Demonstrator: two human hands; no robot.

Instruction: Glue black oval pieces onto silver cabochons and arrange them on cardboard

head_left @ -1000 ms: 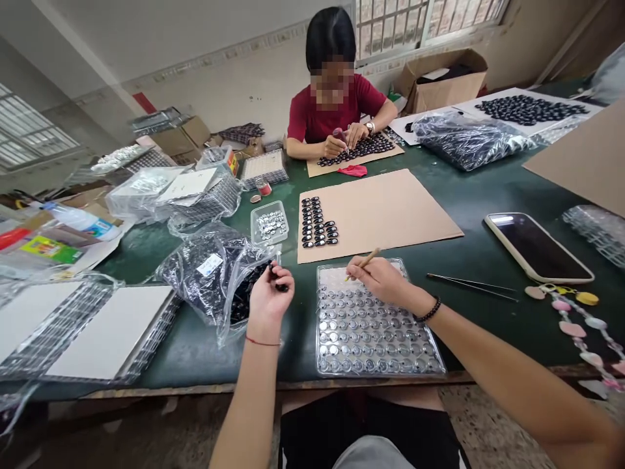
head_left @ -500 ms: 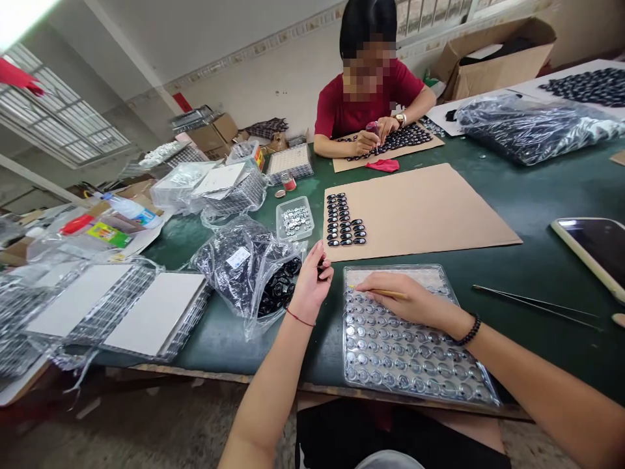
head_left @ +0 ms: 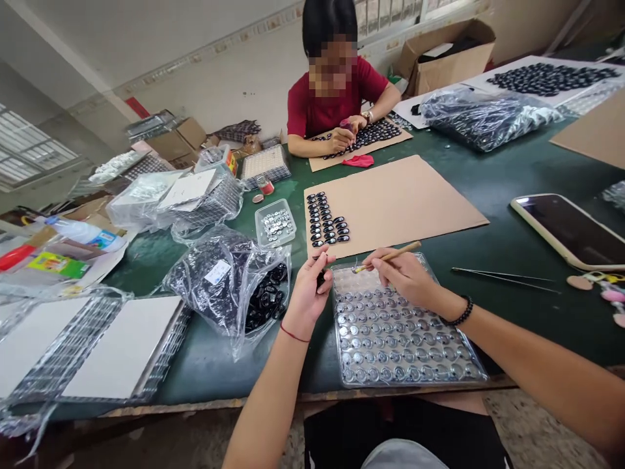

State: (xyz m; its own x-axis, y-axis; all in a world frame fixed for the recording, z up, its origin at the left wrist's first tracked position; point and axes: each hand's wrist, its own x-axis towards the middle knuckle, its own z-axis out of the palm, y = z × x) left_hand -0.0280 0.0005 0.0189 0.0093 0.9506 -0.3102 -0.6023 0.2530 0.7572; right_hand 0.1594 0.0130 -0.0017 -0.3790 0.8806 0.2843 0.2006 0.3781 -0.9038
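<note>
My left hand (head_left: 308,293) is closed around a small glossy black piece (head_left: 321,279), mostly hidden by the fingers. In my right hand (head_left: 407,281) is a thin wooden stick (head_left: 401,251), pinched like a pen, its yellowish tip pointing left. At that tip a small shiny round piece (head_left: 355,268) appears, just above the clear plastic tray (head_left: 359,281). Rows of silvery round pieces fill the tray's nearer part. Beyond both hands lies a brown cardboard sheet (head_left: 400,202), with short columns of black oval pieces (head_left: 325,218) along its left side.
An open plastic bag of black pieces (head_left: 266,296) lies left of my left hand. Behind it stands a small clear box of silvery discs (head_left: 276,223). Tweezers (head_left: 502,276) and a phone (head_left: 571,228) lie right. A co-worker in red (head_left: 332,104) works across the table.
My right hand has lifted off the tray's top row, and the stick now tilts up with a small shiny piece at its tip. The view has shifted right.
</note>
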